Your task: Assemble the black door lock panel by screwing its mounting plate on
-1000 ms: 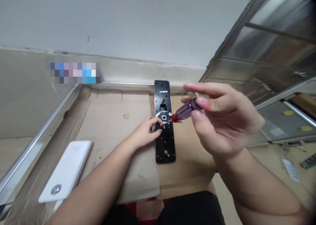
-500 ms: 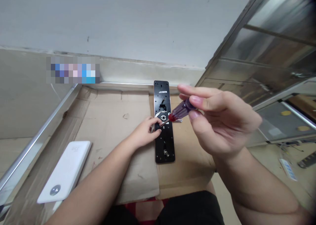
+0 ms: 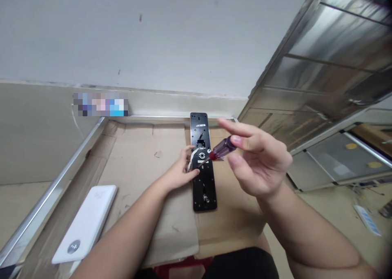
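Observation:
A long black lock panel (image 3: pixel 203 187) lies flat on brown cardboard (image 3: pixel 137 164), its back side up, with a round metal fitting near the middle. My left hand (image 3: pixel 180 173) rests on the panel's left edge, fingers curled against it and a white wire there. My right hand (image 3: pixel 260 164) pinches a screwdriver (image 3: pixel 221 149) with a purple and red handle. Its thin shaft slants down and left, and the tip meets the panel near my left fingertips.
A white rectangular device (image 3: pixel 87 224) lies on the cardboard at the left. A metal rail (image 3: pixel 55 185) borders the cardboard on the left, a wall stands behind. Metal-framed glass panels (image 3: pixel 321 83) rise at the right. Small items lie on the floor at far right.
The view has shifted down and pulled back a little. My right hand with the screwdriver has moved slightly left and away, closer to the panel. My left hand stays on the panel's edge.

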Tool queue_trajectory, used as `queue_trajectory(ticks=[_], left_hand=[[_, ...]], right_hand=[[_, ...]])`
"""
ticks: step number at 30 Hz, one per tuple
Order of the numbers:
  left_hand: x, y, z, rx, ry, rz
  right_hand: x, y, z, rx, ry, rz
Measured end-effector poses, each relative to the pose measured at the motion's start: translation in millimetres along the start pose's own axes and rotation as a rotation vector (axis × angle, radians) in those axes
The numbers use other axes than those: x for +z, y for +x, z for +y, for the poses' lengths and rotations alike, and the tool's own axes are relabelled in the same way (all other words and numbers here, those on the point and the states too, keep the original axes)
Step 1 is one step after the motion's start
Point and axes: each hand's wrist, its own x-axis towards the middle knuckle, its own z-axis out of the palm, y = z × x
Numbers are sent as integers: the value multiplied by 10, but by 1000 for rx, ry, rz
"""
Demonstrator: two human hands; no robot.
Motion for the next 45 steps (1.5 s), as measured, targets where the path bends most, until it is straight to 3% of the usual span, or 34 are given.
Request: queue_trajectory(ticks=[3, 8, 11, 18, 26, 34, 45], left_hand=[[0, 12, -41, -124, -142, 19], [1, 44, -40, -243, -233, -4], [11, 50, 9, -244, -196, -13], [36, 53, 40, -249, -168, 11], [36, 54, 104, -229, -140, -4], [38, 51, 60, -240, -153, 10], [53, 37, 103, -210, -130, 6]], right_hand=[[-8, -34, -7, 14, 76, -20], [27, -20, 9, 13, -42, 59], [37, 5, 30, -46, -49, 71], [1, 1, -31, 40, 106, -59], [26, 31, 22, -33, -27, -3], [21, 27, -26, 11, 105, -66], [52, 54, -38, -33, -44, -12]])
